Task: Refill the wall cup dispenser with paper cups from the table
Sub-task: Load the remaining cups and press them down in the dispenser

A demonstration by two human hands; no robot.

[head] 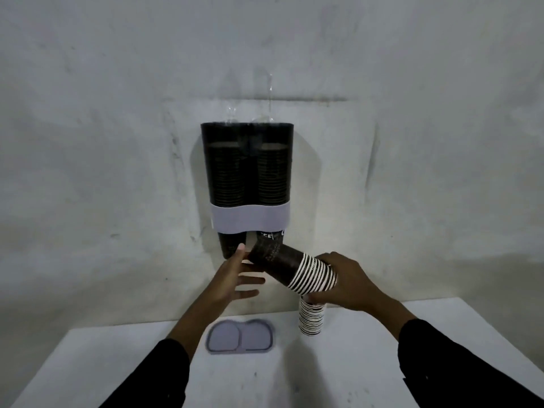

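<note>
Below the wall dispenser [247, 178], above the table's [382, 363] far edge: right hand [350, 282] gripping a tilted cup stack [291, 267], left hand [235, 275] spread wide, fingertips at its base. Another stack [311, 318] upright near that edge, beside grey lid [240, 337].

Lighting: dim overall; we note a cool grey cast across the wall [117, 142]. Source: we cannot place it exactly; the tabletop [382, 363] reads brightest. Shadows: soft dark bands flank the dispenser [247, 166] on both sides, and a broad shadow lies along the wall just above the tabletop's far edge. Glare: faint glints on clear plastic at the dispenser's top. Detail: we find the dark sleeves and dispenser body nearly without texture. Sharpness: soft throughout, with slight blur on the hands. Distortion: wide-angle bowing of the tabletop edges toward the corners.
</note>
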